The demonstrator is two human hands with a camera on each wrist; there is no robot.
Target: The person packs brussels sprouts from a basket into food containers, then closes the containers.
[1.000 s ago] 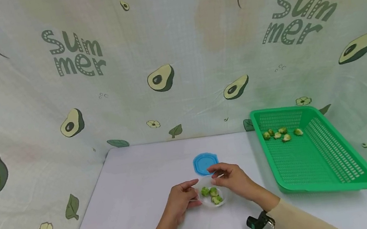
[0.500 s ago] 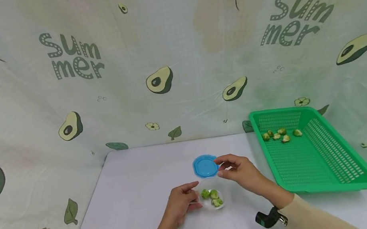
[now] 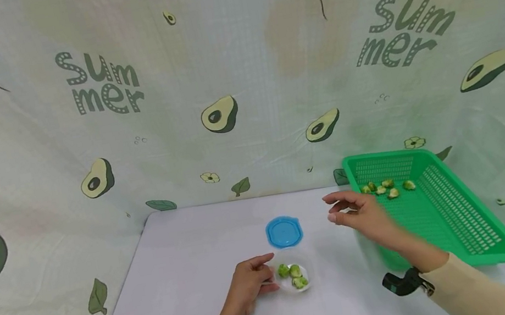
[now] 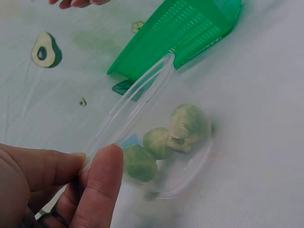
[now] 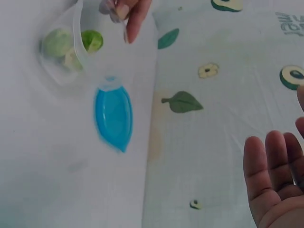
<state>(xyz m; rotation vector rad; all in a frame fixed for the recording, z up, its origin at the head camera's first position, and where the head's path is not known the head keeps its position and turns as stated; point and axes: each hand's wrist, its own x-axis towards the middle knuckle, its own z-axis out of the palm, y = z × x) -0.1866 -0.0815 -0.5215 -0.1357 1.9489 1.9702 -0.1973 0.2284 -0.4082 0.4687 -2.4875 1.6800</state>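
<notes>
A clear plastic tub [image 4: 183, 173] stands on the white table with 3 Brussels sprouts [image 3: 295, 271] inside, seen through its wall in the left wrist view. My left hand [image 3: 251, 280] pinches the tub's rim at its left side between thumb and fingers. My right hand [image 3: 361, 214] is in the air between the tub and the green basket [image 3: 450, 230], holding nothing, its fingers loosely bent. Behind the tub lies a blue lid [image 3: 284, 232], flat on the table and apart from both hands.
Several more Brussels sprouts [image 3: 380, 189] lie at the far left end of the green basket, which stands at the right of the table. A pale cloth [image 3: 238, 70] printed with avocados hangs behind the table.
My right hand has moved from beside the tub to the right and away, toward the basket. My left hand has kept its hold on the tub's rim.
</notes>
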